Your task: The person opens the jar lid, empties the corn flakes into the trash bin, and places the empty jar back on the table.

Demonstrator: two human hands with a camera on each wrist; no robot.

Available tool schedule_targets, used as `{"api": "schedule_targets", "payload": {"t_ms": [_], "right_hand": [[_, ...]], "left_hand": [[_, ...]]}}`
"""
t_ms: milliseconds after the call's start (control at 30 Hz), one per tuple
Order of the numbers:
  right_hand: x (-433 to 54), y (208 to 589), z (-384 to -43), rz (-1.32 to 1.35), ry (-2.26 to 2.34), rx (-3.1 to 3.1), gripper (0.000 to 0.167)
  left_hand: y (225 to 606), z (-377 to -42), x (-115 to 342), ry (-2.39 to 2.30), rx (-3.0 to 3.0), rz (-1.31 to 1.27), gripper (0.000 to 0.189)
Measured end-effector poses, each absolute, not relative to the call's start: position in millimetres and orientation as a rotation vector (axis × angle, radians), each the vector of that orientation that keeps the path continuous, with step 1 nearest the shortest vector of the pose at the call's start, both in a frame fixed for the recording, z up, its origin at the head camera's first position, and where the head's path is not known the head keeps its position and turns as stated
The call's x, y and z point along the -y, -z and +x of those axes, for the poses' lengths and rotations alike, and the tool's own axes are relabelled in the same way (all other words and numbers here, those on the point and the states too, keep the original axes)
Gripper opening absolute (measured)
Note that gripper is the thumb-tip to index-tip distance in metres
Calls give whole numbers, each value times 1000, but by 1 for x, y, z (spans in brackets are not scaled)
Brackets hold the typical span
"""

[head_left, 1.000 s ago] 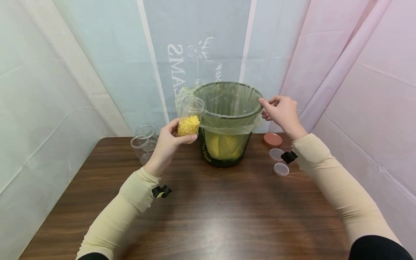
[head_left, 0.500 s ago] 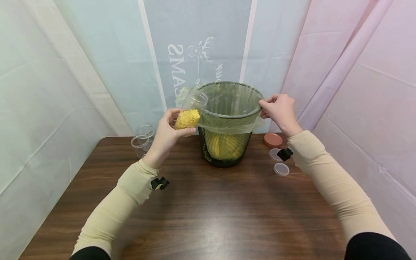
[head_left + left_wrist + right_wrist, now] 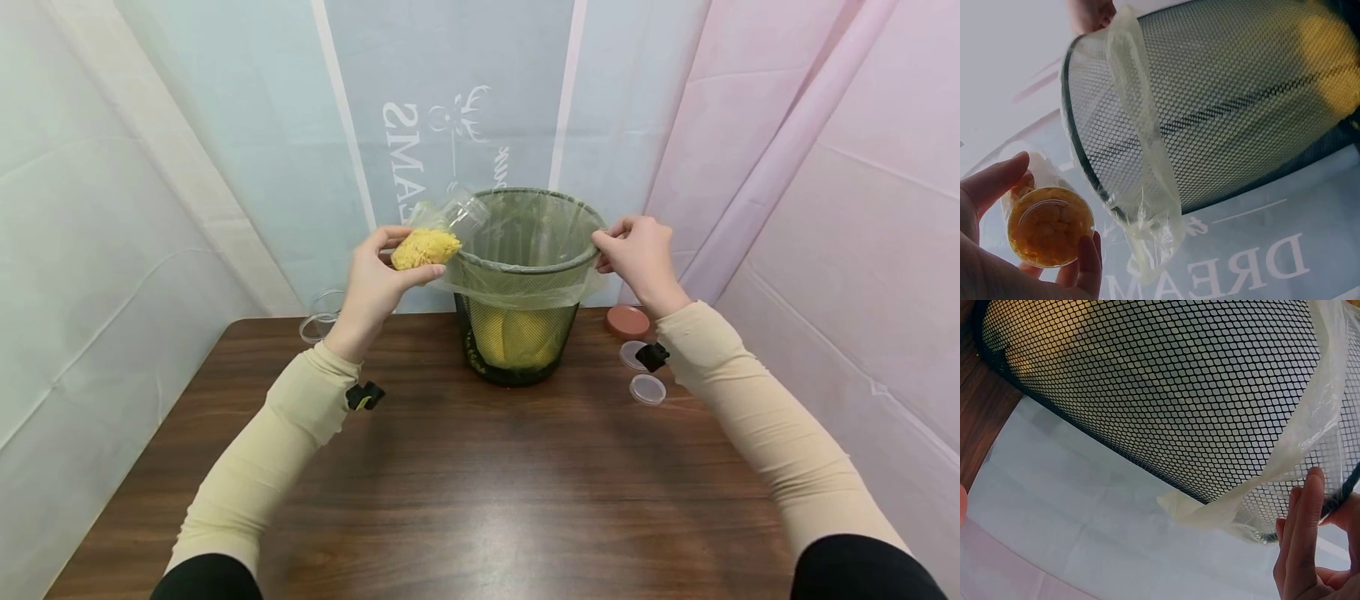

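Note:
My left hand [image 3: 367, 287] grips a clear plastic jar [image 3: 467, 212] between thumb and fingers. The jar tilts with its mouth toward a black mesh wastebasket [image 3: 467, 329], overlapping the left of its rim in the head view. Yellow flakes [image 3: 424, 247] are heaped in the jar's lower half; its round base [image 3: 1050, 228] faces the left wrist camera. A thin, pale-yellow bin liner [image 3: 517, 288] is folded over the rim. On the opposite side, my right hand [image 3: 637, 257] pinches the wastebasket's rim, with the thumb inside and fingers outside over the liner [image 3: 1310, 434].
Two clear open jars [image 3: 318, 327] stand at the back left, partly behind my left wrist. A reddish-brown lid [image 3: 627, 322] and two translucent lids [image 3: 648, 390] lie right of the wastebasket. Yellow material shows through the mesh low down. Fabric hangs behind the brown table [image 3: 480, 483].
My left hand has risen and tipped the jar further over toward the wastebasket, and the flakes have slid along its side. My right hand has stayed at the rim, shifting only slightly.

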State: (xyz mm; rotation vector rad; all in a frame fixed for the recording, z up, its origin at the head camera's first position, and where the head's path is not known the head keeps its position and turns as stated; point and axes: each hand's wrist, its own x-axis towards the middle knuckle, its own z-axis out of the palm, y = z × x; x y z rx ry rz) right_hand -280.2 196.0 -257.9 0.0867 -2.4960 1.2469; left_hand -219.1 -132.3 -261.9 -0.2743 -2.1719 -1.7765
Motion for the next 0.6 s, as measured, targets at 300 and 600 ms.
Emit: {"api": "schedule_targets", "payload": {"t_ms": [300, 600], "right_hand": [[-195, 258, -280, 90, -1243, 2486, 21], [-194, 258, -280, 80, -1250, 2490, 22]], "left_hand": [[261, -227, 131, 1762, 2131, -276, 55], [260, -234, 128, 1735, 2114, -250, 55]]}}
